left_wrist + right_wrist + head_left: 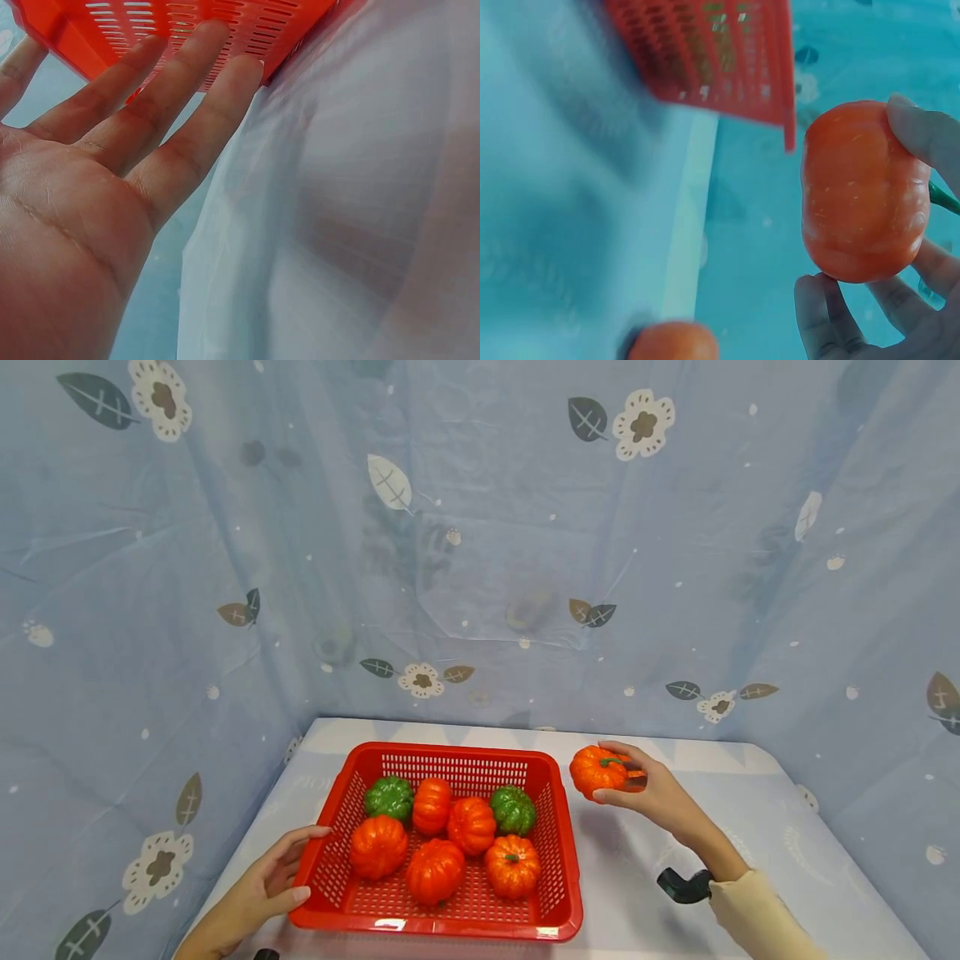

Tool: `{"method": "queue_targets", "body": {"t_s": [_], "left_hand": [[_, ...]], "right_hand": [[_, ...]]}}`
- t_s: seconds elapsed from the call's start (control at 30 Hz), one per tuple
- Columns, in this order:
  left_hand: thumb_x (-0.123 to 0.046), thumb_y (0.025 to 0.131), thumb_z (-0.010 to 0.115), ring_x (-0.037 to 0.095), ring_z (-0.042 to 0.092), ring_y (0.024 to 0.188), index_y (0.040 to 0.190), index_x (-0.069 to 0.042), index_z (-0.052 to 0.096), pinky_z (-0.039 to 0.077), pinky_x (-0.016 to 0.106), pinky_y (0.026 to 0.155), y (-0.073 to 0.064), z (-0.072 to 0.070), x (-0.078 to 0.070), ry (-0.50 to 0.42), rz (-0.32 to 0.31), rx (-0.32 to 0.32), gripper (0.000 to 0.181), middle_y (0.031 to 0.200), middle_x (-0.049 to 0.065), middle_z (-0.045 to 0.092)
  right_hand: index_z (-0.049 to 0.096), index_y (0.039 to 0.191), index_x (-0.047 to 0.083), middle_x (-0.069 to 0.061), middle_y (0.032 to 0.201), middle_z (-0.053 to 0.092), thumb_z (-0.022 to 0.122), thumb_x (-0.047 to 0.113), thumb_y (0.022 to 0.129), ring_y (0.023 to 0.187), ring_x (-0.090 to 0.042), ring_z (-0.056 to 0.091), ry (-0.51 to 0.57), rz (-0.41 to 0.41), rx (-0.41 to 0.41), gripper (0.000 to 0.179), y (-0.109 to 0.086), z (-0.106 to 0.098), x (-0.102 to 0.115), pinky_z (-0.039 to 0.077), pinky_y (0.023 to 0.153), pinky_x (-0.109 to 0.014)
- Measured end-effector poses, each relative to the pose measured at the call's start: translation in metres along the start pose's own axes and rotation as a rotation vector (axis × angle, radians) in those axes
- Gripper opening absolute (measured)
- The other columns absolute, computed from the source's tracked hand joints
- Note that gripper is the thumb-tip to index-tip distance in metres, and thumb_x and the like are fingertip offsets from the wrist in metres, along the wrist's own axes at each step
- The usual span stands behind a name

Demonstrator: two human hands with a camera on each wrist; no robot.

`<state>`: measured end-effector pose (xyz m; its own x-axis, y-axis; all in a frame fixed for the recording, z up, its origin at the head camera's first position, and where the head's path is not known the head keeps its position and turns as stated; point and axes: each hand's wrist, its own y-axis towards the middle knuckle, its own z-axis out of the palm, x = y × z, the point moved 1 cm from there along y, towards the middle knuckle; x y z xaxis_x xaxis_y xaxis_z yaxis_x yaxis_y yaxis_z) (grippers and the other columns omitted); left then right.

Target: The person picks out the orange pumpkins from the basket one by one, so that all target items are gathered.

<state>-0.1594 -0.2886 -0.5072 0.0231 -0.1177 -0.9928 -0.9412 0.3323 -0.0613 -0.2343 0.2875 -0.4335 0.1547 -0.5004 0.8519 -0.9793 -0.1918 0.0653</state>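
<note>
My right hand (pixel 651 787) grips a small orange pumpkin (pixel 594 773) with a green stem, held above the table just right of the red basket. In the right wrist view the thumb lies on one side of this pumpkin (pixel 864 193) and the fingers on the other. My left hand (pixel 266 881) is at the basket's left side, its fingers nearly straight and touching the red basket (pixel 202 45). Inside the basket are two green pumpkins (pixel 514 810) and several orange pumpkins (pixel 436 870).
Another orange pumpkin (pixel 673 345) sits on the table, mostly hidden behind the right hand in the head view. The white-covered table (pixel 630 893) meets a blue patterned curtain (pixel 480 568) at the back and sides.
</note>
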Motion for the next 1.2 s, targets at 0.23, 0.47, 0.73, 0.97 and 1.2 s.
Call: {"method": "queue_targets", "body": {"t_s": [0.23,0.47,0.73,0.97,1.2], "left_hand": [[-0.007,0.098,0.061,0.019,0.06,0.122,0.155,-0.012,0.035,0.057,0.036,0.093,0.0,0.0,0.001,0.0,0.006,0.004,0.063,0.151,0.029,0.037],[-0.01,0.097,0.063,0.016,0.06,0.121,0.156,-0.012,0.034,0.058,0.037,0.092,0.0,0.0,0.001,0.001,-0.008,-0.003,0.065,0.153,0.029,0.036],[-0.007,0.099,0.06,0.017,0.059,0.121,0.156,-0.011,0.033,0.057,0.036,0.093,0.0,-0.001,0.001,0.002,0.008,0.019,0.063,0.152,0.028,0.036],[-0.005,0.099,0.059,0.017,0.059,0.122,0.156,-0.011,0.032,0.056,0.034,0.094,0.001,-0.002,0.004,0.001,0.022,0.034,0.063,0.151,0.027,0.037],[-0.005,0.099,0.059,0.018,0.059,0.123,0.156,-0.011,0.033,0.057,0.036,0.094,0.001,-0.002,0.004,-0.009,0.018,0.034,0.063,0.15,0.026,0.038]], "right_hand": [[0.042,0.155,0.029,-0.016,0.154,0.042,0.083,0.04,0.087,0.117,-0.039,0.058,-0.043,0.115,-0.056,0.081,-0.014,-0.023,-0.024,0.058,0.087,-0.049],[0.039,0.158,0.024,-0.019,0.159,0.035,0.08,0.042,0.089,0.116,-0.04,0.059,-0.074,0.138,-0.078,0.082,-0.024,-0.04,-0.052,0.057,0.089,-0.046],[0.036,0.159,0.017,-0.023,0.157,0.035,0.079,0.044,0.09,0.123,-0.045,0.049,-0.129,0.142,-0.144,0.085,-0.029,-0.057,-0.075,0.055,0.085,-0.041],[0.03,0.162,0.013,-0.027,0.159,0.03,0.076,0.049,0.09,0.126,-0.046,0.045,-0.164,0.173,-0.19,0.092,-0.025,-0.07,-0.091,0.053,0.087,-0.047],[0.026,0.162,0.01,-0.028,0.161,0.027,0.075,0.05,0.091,0.128,-0.048,0.041,-0.165,0.204,-0.203,0.095,-0.02,-0.075,-0.105,0.049,0.091,-0.055]]}}
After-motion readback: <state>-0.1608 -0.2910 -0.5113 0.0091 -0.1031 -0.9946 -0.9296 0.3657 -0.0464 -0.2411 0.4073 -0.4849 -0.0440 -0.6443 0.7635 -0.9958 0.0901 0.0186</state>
